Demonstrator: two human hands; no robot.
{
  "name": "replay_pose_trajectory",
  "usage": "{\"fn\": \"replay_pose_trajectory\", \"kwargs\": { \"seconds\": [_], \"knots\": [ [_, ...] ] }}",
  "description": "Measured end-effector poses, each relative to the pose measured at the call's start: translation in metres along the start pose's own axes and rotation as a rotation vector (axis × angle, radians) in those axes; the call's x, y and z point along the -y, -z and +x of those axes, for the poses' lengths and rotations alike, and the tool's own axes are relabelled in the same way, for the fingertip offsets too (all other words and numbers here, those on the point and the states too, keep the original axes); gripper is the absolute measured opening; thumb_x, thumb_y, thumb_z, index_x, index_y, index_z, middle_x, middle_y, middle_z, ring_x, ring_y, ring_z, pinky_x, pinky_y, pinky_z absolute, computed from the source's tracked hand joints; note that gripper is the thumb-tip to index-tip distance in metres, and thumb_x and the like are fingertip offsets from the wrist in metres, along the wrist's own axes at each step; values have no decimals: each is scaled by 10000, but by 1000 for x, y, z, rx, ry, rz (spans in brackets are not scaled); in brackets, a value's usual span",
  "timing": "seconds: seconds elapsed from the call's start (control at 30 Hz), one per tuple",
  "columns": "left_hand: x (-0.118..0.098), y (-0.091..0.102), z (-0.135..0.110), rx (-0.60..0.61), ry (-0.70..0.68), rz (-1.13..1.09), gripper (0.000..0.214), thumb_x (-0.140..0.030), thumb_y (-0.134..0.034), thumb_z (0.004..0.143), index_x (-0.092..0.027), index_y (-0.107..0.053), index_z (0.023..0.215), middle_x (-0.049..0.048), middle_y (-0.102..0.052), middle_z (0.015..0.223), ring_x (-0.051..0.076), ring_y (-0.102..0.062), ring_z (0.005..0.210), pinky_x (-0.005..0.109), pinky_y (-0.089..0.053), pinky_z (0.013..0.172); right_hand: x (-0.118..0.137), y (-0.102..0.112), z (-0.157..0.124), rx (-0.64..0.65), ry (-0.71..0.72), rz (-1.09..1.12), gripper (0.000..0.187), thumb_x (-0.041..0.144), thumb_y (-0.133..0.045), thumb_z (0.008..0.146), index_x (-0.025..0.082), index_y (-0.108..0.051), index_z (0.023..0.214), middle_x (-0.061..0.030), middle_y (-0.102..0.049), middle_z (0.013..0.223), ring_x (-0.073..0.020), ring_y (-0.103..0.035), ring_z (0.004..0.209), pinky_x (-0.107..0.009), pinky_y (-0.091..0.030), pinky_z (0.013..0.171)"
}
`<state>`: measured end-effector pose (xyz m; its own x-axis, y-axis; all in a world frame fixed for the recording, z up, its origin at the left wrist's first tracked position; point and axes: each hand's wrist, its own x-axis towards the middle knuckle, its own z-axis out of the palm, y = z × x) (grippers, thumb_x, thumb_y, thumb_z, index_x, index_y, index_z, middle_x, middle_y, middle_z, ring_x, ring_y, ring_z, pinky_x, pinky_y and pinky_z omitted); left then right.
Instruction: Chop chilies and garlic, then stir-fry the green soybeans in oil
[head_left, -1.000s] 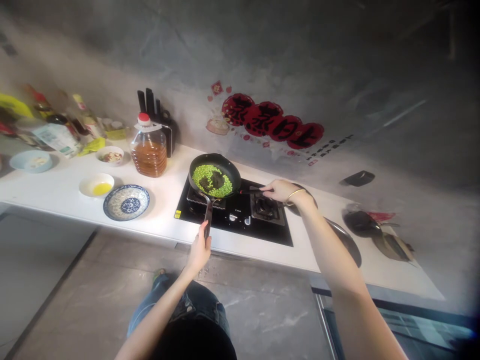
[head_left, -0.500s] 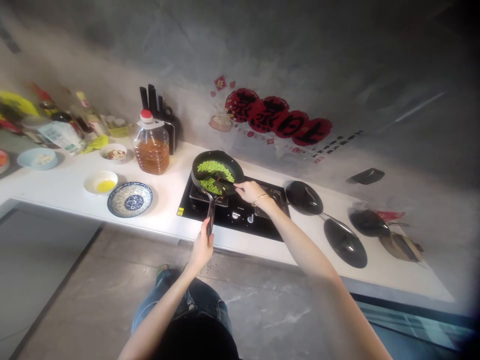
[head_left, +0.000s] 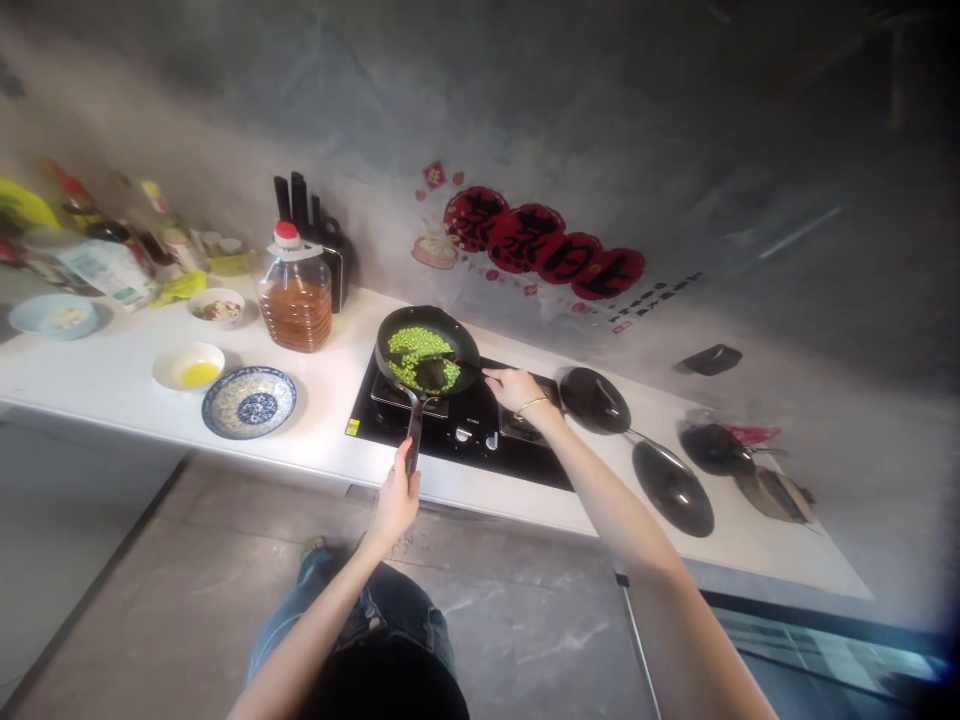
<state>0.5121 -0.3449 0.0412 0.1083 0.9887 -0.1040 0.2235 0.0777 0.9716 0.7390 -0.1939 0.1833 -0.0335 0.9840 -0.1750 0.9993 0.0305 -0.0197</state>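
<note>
Bright green peas (head_left: 414, 341) in a round black frying pan (head_left: 463, 340), a hand to each handle

The peas lie loosely spread across the pan's floor, with dark gaps among them. The pan stands over the left burner of a black glass gas hob (head_left: 431, 435), set into a long white bench (head_left: 322, 410), and its handle points to the bench's near edge.

The left grip (head_left: 395, 500) is closed around the pan's dark handle. The right grip (head_left: 514, 388), with a thin gold bangle (head_left: 531, 405) at the wrist, grasps the handle of a black spatula (head_left: 433, 375); its blade lies among the peas on the pan's right-hand side.

Left of the hob, close to the bench's near edge, sits a round blue-and-white patterned plate (head_left: 250, 402), and just beside it a white bowl (head_left: 166, 370) of yellow liquid. Behind them, towards the far edge, stand a clear plastic jug (head_left: 296, 312) of amber liquid with a red cap and a black knife block (head_left: 337, 265). A pale blue bowl (head_left: 28, 318) is near the left end.

Right of the hob rest two glossy black round pieces of cookware (head_left: 596, 400). Red roundels with black characters (head_left: 541, 240) mark the grey wall behind.
</note>
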Motion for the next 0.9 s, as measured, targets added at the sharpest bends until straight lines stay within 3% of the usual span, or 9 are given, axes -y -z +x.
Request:
{"fn": "replay_pose_trajectory", "kwargs": {
  "seconds": [0.1, 0.2, 0.3, 0.4, 0.57, 0.67, 0.9],
  "knots": [
    [0, 0, 0, -7, -1, 3, 588, -196, -444, 908, -217, -283, 1473, 143, -466, 1468, 245, -520, 1299, 445, -417, 1069, 9, -21, 27, -53, -43, 35, 431, 264, -390, 992, 198, -564, 1381, -81, -635, 1311, -227, -625, 1173, -334, -438, 1043],
    [-1, 0, 0, -8, -12, -1, 573, -190, -417, 915, -210, -274, 1471, 139, -446, 1484, 238, -474, 1343, 444, -396, 1090, 10, -24, 42, -32, -69, 73, 436, 245, -386, 989, 179, -554, 1386, -94, -621, 1326, -220, -609, 1196, -326, -433, 1042],
    [-2, 0, 0, -1, -15, 7, 562, -195, -399, 923, -203, -265, 1469, 145, -436, 1489, 243, -470, 1345, 445, -392, 1090, -2, -7, 38, 23, -55, 76, 408, 208, -420, 958, 189, -635, 1304, -75, -640, 1300, -207, -619, 1178, -295, -437, 1029],
    [-2, 1, 0, -2, -11, 14, 556, -205, -412, 922, -204, -271, 1460, 152, -454, 1470, 249, -505, 1310, 441, -405, 1071, -25, 23, 20, 61, -5, 43, 371, 216, -457, 934, 224, -706, 1209, -43, -668, 1259, -211, -631, 1156, -277, -450, 1002],
    [-2, 1, 0, 0, -2, 23, 497, -196, -417, 912, -211, -319, 1400, 150, -529, 1375, 236, -619, 1140, 421, -462, 986, -45, 58, -5, 142, -21, -50, 336, 217, -568, 865, 262, -741, 1150, -16, -729, 1139, -210, -692, 1019, -252, -497, 913],
    [0, 1, 0, 10, 20, 19, 459, -205, -423, 913, -218, -339, 1364, 128, -595, 1261, 217, -660, 1022, 408, -485, 935, -33, 48, -4, 151, -9, -50, 338, 231, -559, 882, 259, -728, 1173, -18, -721, 1157, -220, -689, 1033, -273, -496, 941],
    [9, -1, 2, -4, -37, 46, 189, -197, -422, 901, -217, -541, 1047, 74, -631, 1023, 207, -633, 988, 398, -478, 935, 19, -5, 41, -55, -82, 104, 414, 256, -418, 986, 167, -583, 1356, -69, -608, 1341, -212, -575, 1243, -299, -408, 1070]
  ]
}}
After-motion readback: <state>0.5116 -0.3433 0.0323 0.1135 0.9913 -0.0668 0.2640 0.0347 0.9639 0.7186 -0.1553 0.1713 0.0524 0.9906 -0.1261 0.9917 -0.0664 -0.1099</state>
